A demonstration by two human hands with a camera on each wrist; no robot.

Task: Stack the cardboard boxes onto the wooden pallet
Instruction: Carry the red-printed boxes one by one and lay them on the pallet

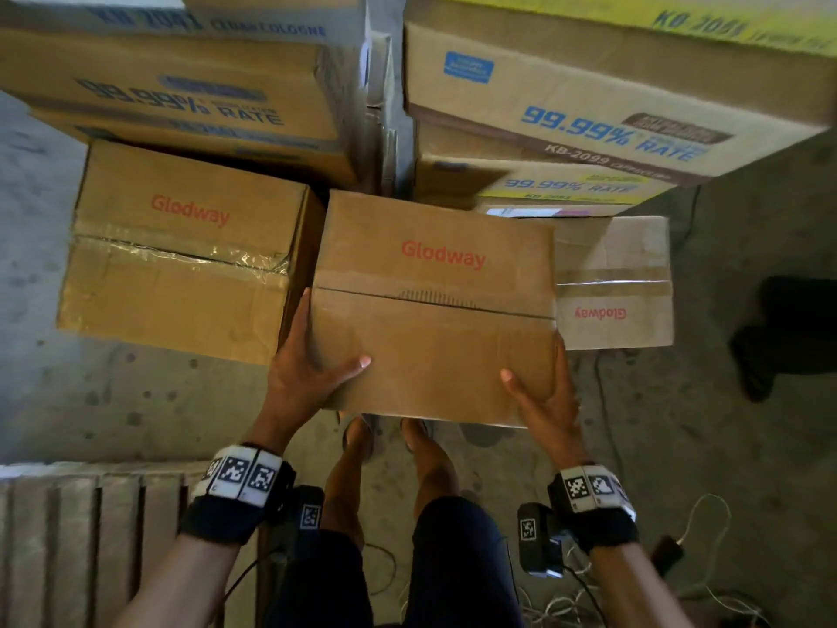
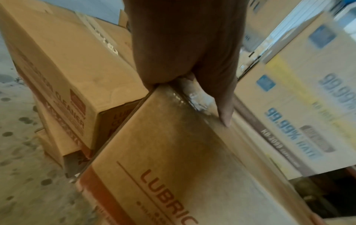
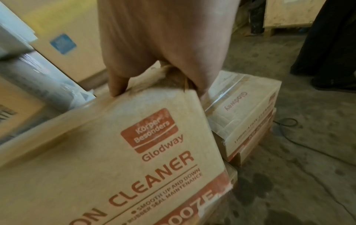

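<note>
A brown Glodway cardboard box [image 1: 435, 305] hangs in front of me, held between both hands above the floor. My left hand [image 1: 303, 369] grips its left near corner, thumb lying on the top face and fingers down the side. My right hand [image 1: 548, 396] grips the right near corner the same way. The left wrist view shows the box [image 2: 173, 159] side printed LUBRIC under my left hand [image 2: 185, 60]. The right wrist view shows the box [image 3: 134, 152] side printed CLEANER under my right hand [image 3: 159, 50]. A wooden pallet [image 1: 90, 537] lies at the lower left.
Another Glodway box [image 1: 181, 251] sits to the left, a paler one [image 1: 616, 283] to the right on a low stack. Tall stacks of printed cartons [image 1: 589, 97] rise behind. Cables [image 1: 706, 591] lie on the concrete floor at lower right. A dark-clothed person [image 1: 788, 333] stands at the right edge.
</note>
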